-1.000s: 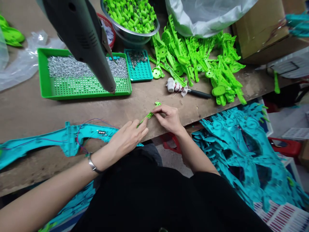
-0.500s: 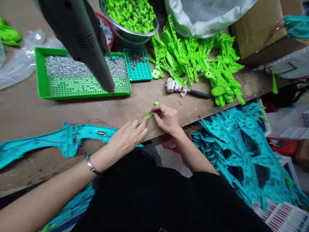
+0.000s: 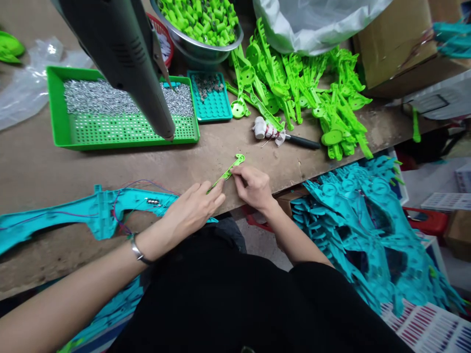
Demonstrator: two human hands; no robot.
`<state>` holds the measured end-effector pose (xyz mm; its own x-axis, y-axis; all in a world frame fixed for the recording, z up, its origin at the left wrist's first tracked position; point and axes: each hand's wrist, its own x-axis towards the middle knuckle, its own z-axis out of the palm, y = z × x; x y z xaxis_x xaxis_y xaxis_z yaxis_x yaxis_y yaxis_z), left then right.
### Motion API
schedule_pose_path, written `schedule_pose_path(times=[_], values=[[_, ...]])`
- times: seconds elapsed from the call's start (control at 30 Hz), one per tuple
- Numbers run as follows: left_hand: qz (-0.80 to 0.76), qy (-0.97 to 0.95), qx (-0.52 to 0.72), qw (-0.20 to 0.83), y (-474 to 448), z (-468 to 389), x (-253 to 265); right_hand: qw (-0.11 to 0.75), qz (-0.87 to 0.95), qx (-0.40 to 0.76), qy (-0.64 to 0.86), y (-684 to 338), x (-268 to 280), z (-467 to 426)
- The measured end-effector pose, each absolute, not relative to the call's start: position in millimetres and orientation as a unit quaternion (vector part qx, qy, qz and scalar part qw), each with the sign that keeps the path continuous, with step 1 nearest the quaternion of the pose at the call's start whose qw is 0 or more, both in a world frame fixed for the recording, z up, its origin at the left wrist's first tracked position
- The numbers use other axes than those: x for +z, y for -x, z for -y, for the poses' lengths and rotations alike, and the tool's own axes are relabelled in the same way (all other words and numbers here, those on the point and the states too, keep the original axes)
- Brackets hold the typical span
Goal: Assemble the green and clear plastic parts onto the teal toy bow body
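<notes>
A slim light-green plastic part (image 3: 228, 169) with a hooked far end lies slantwise on the workbench in front of me. My left hand (image 3: 195, 203) rests over its near end, fingers close together and holding it down; the thumb is hidden. At the part's middle, my right hand (image 3: 253, 185) is closed in a pinch, fingertips touching its edge. Whatever is between those fingertips is too small to make out. Beside my left hand lies a long teal plastic shell (image 3: 99, 211), bow-like in shape, with thin wires and a small metal piece in it; my left hand hides its right portion.
A grey power screwdriver (image 3: 147, 88) hangs over a green tray (image 3: 123, 146) of screws. Behind stand a teal tray (image 3: 215, 118) and a steel bowl (image 3: 206, 55) of green pieces. A black-handled tool (image 3: 301, 142) lies near piled green parts (image 3: 279, 88). Teal shells (image 3: 368, 220) are stacked right.
My right hand has drawn slightly down and back along the green part, uncovering more of its hooked end. My left hand stays in place. The view has shifted slightly.
</notes>
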<state>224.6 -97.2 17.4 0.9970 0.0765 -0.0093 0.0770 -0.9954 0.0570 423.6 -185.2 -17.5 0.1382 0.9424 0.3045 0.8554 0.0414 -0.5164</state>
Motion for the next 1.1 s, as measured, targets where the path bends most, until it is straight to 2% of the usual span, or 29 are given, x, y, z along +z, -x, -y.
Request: schedule_pose_path(times=[0.23, 0.43, 0.57, 0.7, 0.83, 1.1], values=[[-0.027, -0.999, -0.011, 0.029, -225, 95, 20, 0.259, 0.669, 0.049, 0.694, -418, -28, 191], [-0.046, -0.996, 0.010, 0.077, -221, 92, 20, 0.396, 0.588, 0.107, 0.697, -424, -14, 189], [-0.119, -0.982, 0.063, 0.130, -206, 86, 23, 0.428, 0.538, 0.121, 0.716, -424, 7, 187], [-0.193, -0.964, 0.092, 0.161, -188, 81, 29, 0.390, 0.599, 0.187, 0.674, -410, 21, 183], [-0.230, -0.966, 0.033, 0.115, -183, 86, 36, 0.348, 0.651, 0.286, 0.611, -393, 20, 177], [-0.232, -0.968, 0.000, 0.090, -186, 90, 39, 0.298, 0.632, 0.311, 0.644, -388, 13, 170]])
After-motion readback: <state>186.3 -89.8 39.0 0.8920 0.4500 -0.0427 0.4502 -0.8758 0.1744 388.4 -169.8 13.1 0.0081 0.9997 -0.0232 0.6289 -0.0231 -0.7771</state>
